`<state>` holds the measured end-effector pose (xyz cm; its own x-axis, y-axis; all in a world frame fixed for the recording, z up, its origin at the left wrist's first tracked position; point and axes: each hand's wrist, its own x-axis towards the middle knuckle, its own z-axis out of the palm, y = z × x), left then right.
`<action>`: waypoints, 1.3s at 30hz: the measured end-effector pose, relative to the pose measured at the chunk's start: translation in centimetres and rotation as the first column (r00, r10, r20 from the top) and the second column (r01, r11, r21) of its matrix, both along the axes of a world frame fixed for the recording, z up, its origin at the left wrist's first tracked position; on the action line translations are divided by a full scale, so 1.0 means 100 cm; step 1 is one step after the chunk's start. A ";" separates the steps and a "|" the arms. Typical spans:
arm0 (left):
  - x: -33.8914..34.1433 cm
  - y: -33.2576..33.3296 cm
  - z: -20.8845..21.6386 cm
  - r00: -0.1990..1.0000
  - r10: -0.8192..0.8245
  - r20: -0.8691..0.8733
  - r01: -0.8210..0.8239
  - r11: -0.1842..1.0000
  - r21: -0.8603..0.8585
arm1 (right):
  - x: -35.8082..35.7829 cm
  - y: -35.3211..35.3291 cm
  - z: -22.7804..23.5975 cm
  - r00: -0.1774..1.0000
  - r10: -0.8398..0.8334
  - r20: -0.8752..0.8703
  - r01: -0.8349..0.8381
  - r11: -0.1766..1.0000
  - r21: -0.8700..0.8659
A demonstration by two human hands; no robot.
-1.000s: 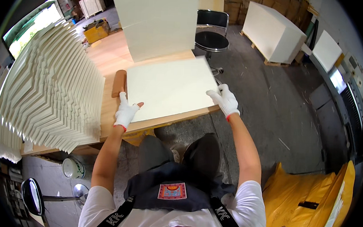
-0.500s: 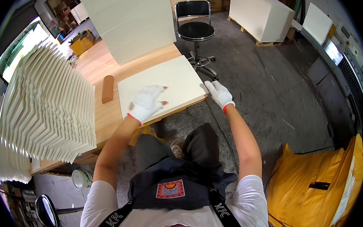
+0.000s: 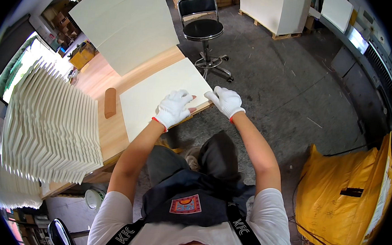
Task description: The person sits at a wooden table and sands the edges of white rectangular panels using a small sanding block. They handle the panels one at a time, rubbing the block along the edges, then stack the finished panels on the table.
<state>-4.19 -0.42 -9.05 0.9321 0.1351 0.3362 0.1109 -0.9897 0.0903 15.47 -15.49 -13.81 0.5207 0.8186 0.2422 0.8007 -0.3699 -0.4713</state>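
Observation:
White paper (image 3: pixel 158 86) lies flat on the wooden tabletop in front of me; whether it is one sheet or a thin pile I cannot tell. My left hand (image 3: pixel 174 107) rests on it near the front edge, palm down and fingers apart, in a white knit glove with two bare fingertips showing. At the paper's right corner is my right hand (image 3: pixel 226 102), also gloved, thumb touching the edge and fingers stretched past it. Left of the paper sits a brown round-topped block (image 3: pixel 110 103).
A tall stack of folded white sheets (image 3: pixel 52 127) fills the table's left side. Large white boards (image 3: pixel 130 26) stand at the back. Beyond are a black swivel chair (image 3: pixel 204 29) and a white block on a pallet (image 3: pixel 274 13). A yellow wrapped bundle (image 3: pixel 335 194) stands at right.
My right hand has moved left along with the paper's corner in view. My left hand has shifted right, closer to the front edge. The whole view has moved slightly.

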 end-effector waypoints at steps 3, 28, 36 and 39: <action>0.019 0.019 -0.011 0.998 0.066 -0.018 -0.067 0.996 -0.058 | -0.002 0.003 0.003 0.988 0.036 0.150 -0.049 0.995 0.083; 0.037 0.031 -0.031 0.998 0.026 -0.058 -0.061 0.676 -0.735 | -0.021 0.028 0.008 0.922 -0.009 -0.387 0.130 0.949 0.287; 0.036 0.030 -0.033 1.000 0.005 -0.009 -0.010 0.644 -0.765 | -0.020 0.028 0.000 0.933 -0.014 -0.361 0.132 0.944 0.304; 0.036 0.024 -0.028 0.998 0.025 0.049 0.023 0.621 -0.783 | -0.022 0.028 0.004 0.924 -0.033 -0.380 0.147 0.950 0.275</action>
